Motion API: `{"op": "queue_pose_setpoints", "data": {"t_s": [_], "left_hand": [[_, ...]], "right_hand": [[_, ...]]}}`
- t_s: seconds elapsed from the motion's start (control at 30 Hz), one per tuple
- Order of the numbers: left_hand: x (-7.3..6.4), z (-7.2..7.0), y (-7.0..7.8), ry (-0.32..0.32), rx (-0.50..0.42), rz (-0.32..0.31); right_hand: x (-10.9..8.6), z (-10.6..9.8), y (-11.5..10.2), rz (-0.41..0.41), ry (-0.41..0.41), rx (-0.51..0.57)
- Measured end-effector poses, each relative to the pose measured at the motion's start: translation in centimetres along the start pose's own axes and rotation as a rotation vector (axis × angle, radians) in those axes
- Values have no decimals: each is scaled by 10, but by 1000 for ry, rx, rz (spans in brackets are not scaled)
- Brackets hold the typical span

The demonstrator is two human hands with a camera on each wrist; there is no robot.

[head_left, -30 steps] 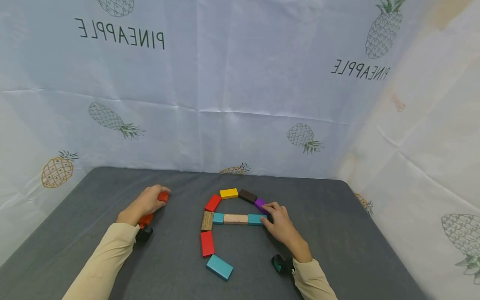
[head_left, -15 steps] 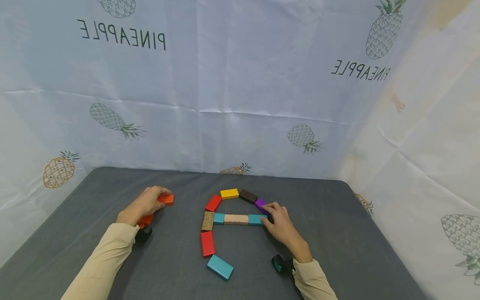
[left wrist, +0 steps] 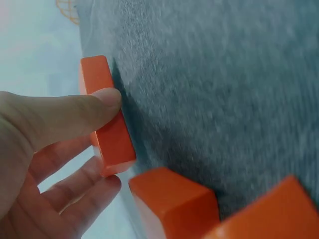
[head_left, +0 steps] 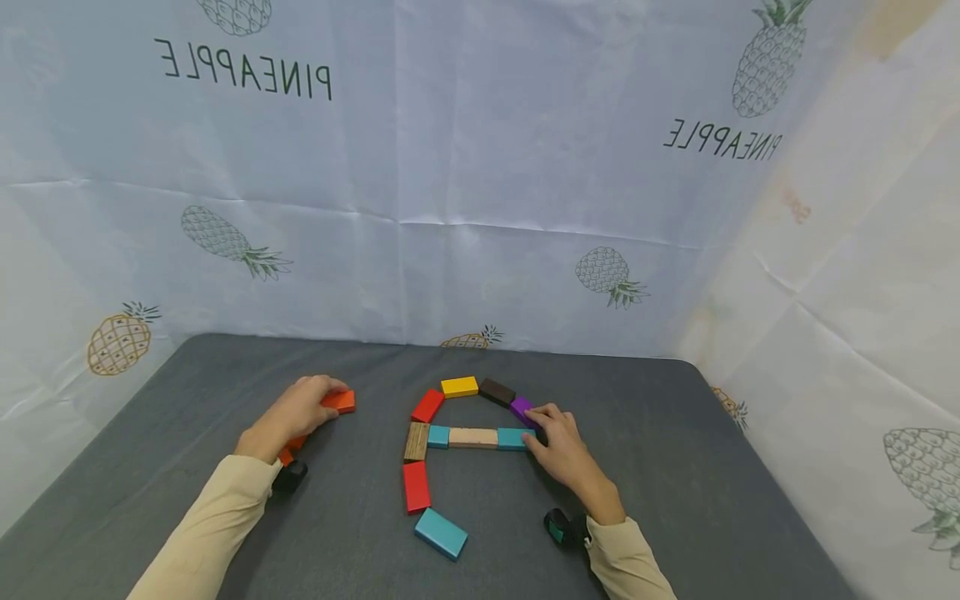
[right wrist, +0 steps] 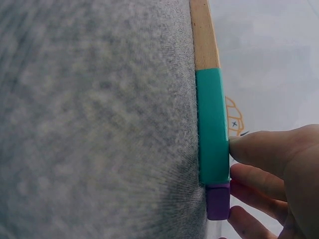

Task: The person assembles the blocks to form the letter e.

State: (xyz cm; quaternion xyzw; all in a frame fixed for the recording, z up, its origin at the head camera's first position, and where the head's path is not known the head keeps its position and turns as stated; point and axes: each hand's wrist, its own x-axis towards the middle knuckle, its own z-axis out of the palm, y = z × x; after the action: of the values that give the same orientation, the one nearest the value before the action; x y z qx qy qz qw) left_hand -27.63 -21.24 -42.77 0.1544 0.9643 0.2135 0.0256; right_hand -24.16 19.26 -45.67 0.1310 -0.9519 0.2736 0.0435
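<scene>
A grey cloth-covered table [head_left: 360, 533] carries 10 coloured and wooden blocks [head_left: 473, 438], with orange blocks [left wrist: 172, 194] to their left.

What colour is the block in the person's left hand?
The block in the left hand is reddish orange; the left wrist view shows it best.
</scene>
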Motion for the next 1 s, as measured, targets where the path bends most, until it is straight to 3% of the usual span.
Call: {"op": "queue_pose_setpoints", "data": {"t_s": [0.3, 0.53, 1.0], "left_hand": [[0, 5, 12, 4, 7, -5], [-5, 7, 27, 52, 25, 53], [-16, 13, 56, 83, 8, 98]], "right_hand": [[0, 0, 1, -9, 4, 5], [1, 1, 1, -5, 6, 1], [1, 1, 1, 2, -3, -2]]}}
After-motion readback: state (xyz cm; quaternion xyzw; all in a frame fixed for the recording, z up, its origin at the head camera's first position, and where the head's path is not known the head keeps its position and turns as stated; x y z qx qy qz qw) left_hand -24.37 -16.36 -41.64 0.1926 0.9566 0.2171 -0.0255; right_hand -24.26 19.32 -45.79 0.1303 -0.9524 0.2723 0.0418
